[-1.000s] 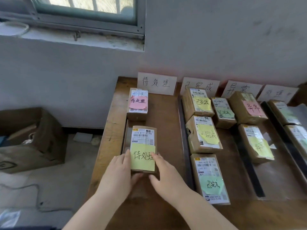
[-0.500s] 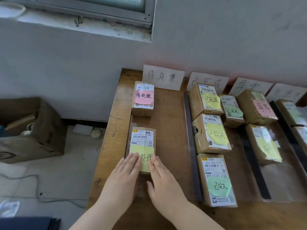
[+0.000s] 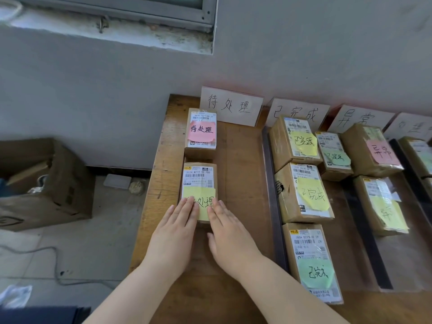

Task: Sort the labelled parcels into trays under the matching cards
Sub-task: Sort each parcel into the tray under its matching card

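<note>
Many parcels [image 3: 304, 190] on wood tbl [image 3: 161, 160] against grey wall [image 3: 117, 101].

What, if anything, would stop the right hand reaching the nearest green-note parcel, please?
Probably nothing, so yes: the right hand lies open just left of the nearest green-note parcel, with only a low dark rim between them.

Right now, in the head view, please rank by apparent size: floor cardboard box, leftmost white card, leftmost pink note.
Largest to smallest:
1. floor cardboard box, partly out of frame
2. leftmost white card
3. leftmost pink note
</note>
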Motion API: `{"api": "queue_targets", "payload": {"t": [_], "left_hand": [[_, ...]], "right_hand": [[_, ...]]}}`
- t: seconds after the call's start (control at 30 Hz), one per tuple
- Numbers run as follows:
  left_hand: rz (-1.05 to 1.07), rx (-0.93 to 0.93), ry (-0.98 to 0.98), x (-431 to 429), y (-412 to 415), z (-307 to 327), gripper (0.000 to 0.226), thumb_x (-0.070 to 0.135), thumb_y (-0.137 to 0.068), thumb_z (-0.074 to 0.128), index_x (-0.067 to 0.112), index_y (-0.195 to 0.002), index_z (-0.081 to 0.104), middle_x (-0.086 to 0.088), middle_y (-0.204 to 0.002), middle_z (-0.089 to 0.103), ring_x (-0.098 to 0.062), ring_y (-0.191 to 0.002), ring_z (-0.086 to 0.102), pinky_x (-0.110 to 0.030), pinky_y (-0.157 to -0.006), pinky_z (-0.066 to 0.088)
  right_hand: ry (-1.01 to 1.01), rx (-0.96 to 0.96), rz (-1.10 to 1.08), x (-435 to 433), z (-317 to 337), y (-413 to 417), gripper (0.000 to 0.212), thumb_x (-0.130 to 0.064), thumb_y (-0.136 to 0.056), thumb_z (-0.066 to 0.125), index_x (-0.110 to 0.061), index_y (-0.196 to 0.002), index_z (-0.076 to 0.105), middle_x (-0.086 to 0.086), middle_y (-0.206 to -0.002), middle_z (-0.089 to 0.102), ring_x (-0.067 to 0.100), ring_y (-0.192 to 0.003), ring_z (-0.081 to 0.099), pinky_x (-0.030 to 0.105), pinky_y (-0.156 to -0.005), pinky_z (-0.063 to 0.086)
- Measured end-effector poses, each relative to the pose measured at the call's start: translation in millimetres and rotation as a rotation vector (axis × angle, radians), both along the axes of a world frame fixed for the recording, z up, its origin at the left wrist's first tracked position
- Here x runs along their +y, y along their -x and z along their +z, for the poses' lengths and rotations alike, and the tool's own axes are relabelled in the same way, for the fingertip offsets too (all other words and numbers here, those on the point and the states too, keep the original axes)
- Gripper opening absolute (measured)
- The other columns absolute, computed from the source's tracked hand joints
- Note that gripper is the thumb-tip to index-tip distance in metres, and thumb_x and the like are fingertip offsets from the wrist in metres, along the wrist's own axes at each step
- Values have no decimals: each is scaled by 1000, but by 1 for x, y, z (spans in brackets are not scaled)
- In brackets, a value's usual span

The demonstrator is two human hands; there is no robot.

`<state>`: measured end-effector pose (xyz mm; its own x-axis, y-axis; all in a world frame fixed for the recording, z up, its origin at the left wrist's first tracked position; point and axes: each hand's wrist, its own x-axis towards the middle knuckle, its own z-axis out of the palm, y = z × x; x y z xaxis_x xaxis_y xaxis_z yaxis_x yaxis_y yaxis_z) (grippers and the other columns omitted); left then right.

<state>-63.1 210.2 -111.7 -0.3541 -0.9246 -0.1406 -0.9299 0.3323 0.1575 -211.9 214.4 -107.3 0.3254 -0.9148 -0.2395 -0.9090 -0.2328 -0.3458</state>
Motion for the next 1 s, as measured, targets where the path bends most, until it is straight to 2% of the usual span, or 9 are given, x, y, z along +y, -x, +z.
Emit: {"api": "queue_targets", "payload": {"t": [0.07, 0.2, 0.23, 0.33, 0.4, 0.47, 0.67, 0.83, 1.0], "left_hand": [[26, 50, -1, -4, 0, -1, 74, 22, -99, 42, 19, -138, -21, 0, -148, -24, -12, -135, -24, -30, -111, -14], [35, 60, -39, -13, -2, -7, 88, 21, -78, 73, 16, -144, 16, -8, -155, 23, -20, -141, 10, -37, -111, 13], [43, 55, -58, -15, -3, -6, 89, 21, -78, 73, 17, -145, 15, -8, -155, 17, -21, -142, 9, -37, -111, 12], [51, 85, -49, -22, -2, -5, 78, 23, -97, 47, 25, -142, -18, 1, -149, -26, -19, -139, -25, -32, -110, -12], [57, 70, -67, -27, -1, -1, 77, 21, -99, 40, 26, -139, -26, 3, -146, -34, -18, -137, -31, -30, -109, -15], [61, 92, -101, -29, -2, -4, 82, 16, -98, 43, 26, -137, -29, 4, -144, -37, -16, -134, -33, -27, -108, -11], [37, 154, -188, -29, -14, -13, 101, 4, -90, 54, 30, -138, -30, 13, -138, -43, -11, -132, -34, -21, -113, 20], [32, 172, -212, -23, -14, -13, 103, 2, -89, 55, 29, -136, -32, 13, -137, -45, -11, -131, -35, -19, -111, 22], [41, 192, -187, -9, -12, -17, 105, 2, -87, 60, 27, -138, -28, 12, -141, -41, -13, -132, -34, -16, -106, 15]], "right_hand": [[2, -13, -9, -5, 0, 1, 60, -28, -102, 35, -17, -152, 4, -1, -160, -6, 13, -146, -7, 24, -113, -4], [-3, -24, -11, -13, 0, 1, 60, -27, -101, 35, -15, -152, 4, 1, -160, -6, 13, -146, -7, 22, -112, -5], [-3, -29, -16, -15, 0, 1, 60, -27, -101, 35, -15, -152, 5, 1, -160, -6, 13, -146, -7, 22, -111, -5], [-10, -42, -29, -21, -2, 1, 61, -26, -101, 36, -14, -152, 4, 2, -160, -7, 14, -146, -7, 23, -110, -7], [-10, -47, -34, -26, -4, 1, 61, -26, -101, 36, -14, -152, 4, 2, -160, -7, 14, -146, -7, 22, -110, -6], [-11, -54, -34, -29, -7, 0, 61, -24, -101, 36, -14, -152, 4, 2, -160, -7, 14, -146, -7, 22, -111, -5], [-12, -87, -51, -28, -11, -2, 59, -17, -100, 35, -15, -152, 6, 0, -160, -6, 12, -146, -8, 22, -113, -2], [-7, -95, -46, -23, -12, -1, 58, -15, -100, 34, -14, -152, 7, 0, -160, -4, 13, -147, -6, 23, -113, -2], [27, -111, -35, -9, -16, 1, 57, -11, -98, 40, -10, -150, 17, 5, -159, 7, 18, -147, 4, 35, -118, 11]]}}
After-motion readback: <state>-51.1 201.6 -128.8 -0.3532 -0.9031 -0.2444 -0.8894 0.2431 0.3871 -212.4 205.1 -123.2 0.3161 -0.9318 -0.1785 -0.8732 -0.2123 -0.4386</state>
